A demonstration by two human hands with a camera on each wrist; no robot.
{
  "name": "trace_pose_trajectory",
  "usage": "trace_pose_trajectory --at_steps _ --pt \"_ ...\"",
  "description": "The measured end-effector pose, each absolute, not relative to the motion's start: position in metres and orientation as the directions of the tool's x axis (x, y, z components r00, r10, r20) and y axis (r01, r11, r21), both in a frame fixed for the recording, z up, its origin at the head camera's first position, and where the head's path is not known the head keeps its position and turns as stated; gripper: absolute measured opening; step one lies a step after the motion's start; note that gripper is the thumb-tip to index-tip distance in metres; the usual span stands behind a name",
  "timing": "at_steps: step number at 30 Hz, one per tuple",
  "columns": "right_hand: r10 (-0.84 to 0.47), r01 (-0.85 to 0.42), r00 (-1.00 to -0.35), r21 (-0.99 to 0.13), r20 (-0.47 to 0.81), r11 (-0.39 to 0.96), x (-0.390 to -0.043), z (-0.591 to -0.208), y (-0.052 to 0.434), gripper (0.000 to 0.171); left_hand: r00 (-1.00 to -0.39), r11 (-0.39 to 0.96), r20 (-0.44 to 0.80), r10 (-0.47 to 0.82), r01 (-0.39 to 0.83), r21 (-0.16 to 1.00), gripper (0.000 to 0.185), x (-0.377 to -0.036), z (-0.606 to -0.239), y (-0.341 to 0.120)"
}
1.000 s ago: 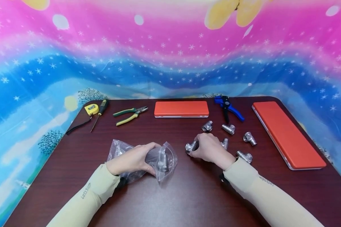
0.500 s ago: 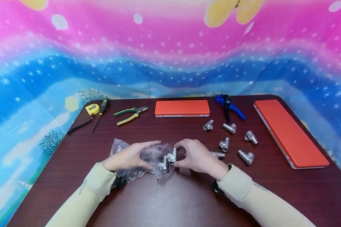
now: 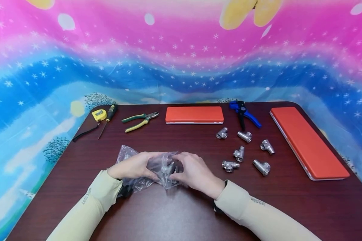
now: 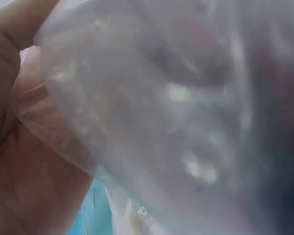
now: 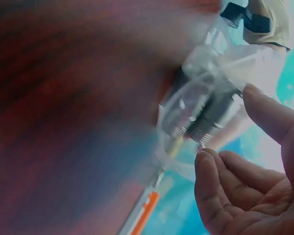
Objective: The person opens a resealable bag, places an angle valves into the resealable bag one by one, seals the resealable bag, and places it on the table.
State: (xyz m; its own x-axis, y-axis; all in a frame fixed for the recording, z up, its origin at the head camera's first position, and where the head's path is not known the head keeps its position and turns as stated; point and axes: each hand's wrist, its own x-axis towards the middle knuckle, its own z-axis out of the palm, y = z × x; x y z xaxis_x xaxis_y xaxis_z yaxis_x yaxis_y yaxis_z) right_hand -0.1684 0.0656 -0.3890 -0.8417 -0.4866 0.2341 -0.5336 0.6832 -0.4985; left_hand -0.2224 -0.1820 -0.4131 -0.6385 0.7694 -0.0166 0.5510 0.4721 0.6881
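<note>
A clear plastic bag [image 3: 126,154] sits in the curled fingers of the left hand [image 3: 135,166]. At its mouth, the right hand [image 3: 196,172] has thumb and fingertips apart, a metal tee fitting [image 5: 214,113] at their tips; pinched or not, I cannot tell. Bagging seems in hand; next likely calls for releasing the fitting inside.

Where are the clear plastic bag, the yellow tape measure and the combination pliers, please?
Clear plastic bag [image 3: 159,167]: head view, on its wall near the opening.
Yellow tape measure [image 3: 99,114]: head view, on its case.
Combination pliers [image 3: 147,118]: head view, near the pivot.
</note>
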Motion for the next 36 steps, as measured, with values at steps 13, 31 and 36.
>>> trace_pose_trajectory --at_steps 13,31,36 --pt "-0.671 -0.655 -0.741 -0.246 0.023 0.715 -0.178 -0.366 0.196 0.055 -0.638 0.498 -0.036 0.77 0.564 0.658 0.087 -0.224 -0.413 -0.185" --pt "-0.704 -0.678 -0.704 -0.204 -0.095 0.706 -0.186 -0.38 0.216 0.05 -0.634 0.51 -0.059 0.771 0.56 0.653 0.087 -0.223 -0.412 -0.185" --pt "-0.667 -0.628 -0.744 -0.306 -0.033 0.716 -0.182 -0.386 0.204 0.051 -0.632 0.508 -0.054 0.773 0.567 0.648 0.087 -0.223 -0.412 -0.186"
